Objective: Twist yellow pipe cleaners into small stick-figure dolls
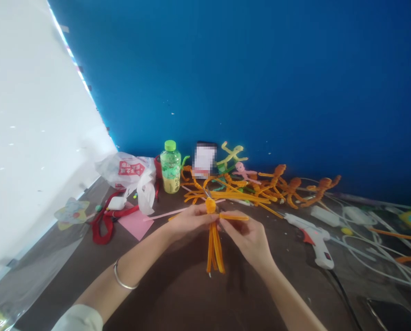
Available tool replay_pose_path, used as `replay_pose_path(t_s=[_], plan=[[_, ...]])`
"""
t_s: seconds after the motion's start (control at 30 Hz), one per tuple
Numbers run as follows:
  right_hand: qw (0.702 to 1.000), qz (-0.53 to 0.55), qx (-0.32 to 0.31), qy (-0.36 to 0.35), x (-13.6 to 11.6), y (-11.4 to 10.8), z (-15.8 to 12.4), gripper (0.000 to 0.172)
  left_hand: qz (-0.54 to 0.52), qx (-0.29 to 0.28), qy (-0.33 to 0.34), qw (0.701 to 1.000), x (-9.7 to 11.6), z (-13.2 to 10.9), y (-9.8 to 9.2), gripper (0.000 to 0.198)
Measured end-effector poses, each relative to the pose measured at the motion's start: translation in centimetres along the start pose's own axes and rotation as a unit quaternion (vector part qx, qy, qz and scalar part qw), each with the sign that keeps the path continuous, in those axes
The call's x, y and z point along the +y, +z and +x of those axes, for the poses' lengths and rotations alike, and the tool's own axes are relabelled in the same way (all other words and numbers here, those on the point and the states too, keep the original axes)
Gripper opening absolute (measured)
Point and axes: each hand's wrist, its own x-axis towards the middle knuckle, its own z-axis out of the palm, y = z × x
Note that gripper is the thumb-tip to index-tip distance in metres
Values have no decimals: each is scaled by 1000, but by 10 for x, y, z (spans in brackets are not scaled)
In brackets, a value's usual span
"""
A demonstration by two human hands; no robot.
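Observation:
An orange pipe-cleaner figure [215, 252] is held upright over the table, its rounded head at the top and several loose strands hanging down. My left hand [191, 220] is closed around it just below the head. From the right, the fingers of my right hand [250, 236] pinch the orange pipe cleaner [238, 217] that sticks out sideways like an arm. Both hands' fingertips nearly meet at the figure's middle, so the twist there is partly hidden. Behind them lies a pile of loose orange pipe cleaners [250, 196].
Finished orange figures [293, 191] sit along the blue wall, beside a pink one [241, 171]. A green-capped bottle [171, 170], a phone [205, 158] and a plastic bag [126, 170] stand at the back. A glue gun [315, 236] and white cables [360, 257] lie right.

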Motion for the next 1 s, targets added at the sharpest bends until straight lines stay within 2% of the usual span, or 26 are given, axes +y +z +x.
replay_pose_path(t_s=[0.1,0.23,0.4,0.53,0.67,0.8,0.93,1.0], plan=[[1000,14,19,21,-5,0,1,19,-1,-11,2,1000,3,-2,-3,25],[997,35,27,59,-6,1,1,22,51,-3,19,999,6,-3,-5,25],[990,91,2,112,-1,5,-1,25,131,54,60,988,2,-3,4,27],[985,119,1,126,-1,7,-2,27,174,101,79,976,-1,-4,9,31],[994,38,-16,101,-6,2,0,24,190,95,93,973,0,-5,7,32],[997,-11,-58,52,-9,-7,5,21,193,86,95,973,5,-6,5,35],[988,-66,-135,20,-10,-18,11,18,139,78,86,983,8,-4,4,34],[981,-118,-152,1,-9,-23,13,17,108,70,64,990,7,-2,2,31]])
